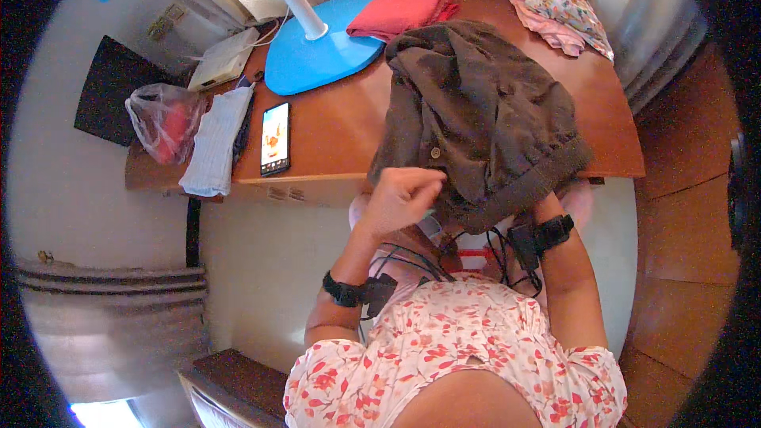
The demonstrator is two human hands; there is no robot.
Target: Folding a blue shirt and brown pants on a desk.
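Brown cardigan (476, 111) edge pinched by curled left-hand fingers (412, 186); right hand hidden beneath it, grip unclear.

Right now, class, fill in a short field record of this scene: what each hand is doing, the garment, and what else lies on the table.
left hand: closed on the near edge of the brown cardigan
right hand: hidden under the cardigan's ribbed hem; only the wrist with its black band shows
cardigan: buttoned, spread over the table's near edge
table: wooden
phone: screen lit, flat near the front edge
white cloth: folded, left of the phone
blue lamp base: at the back
red cloth: behind the cardigan
floral cloth: far right corner
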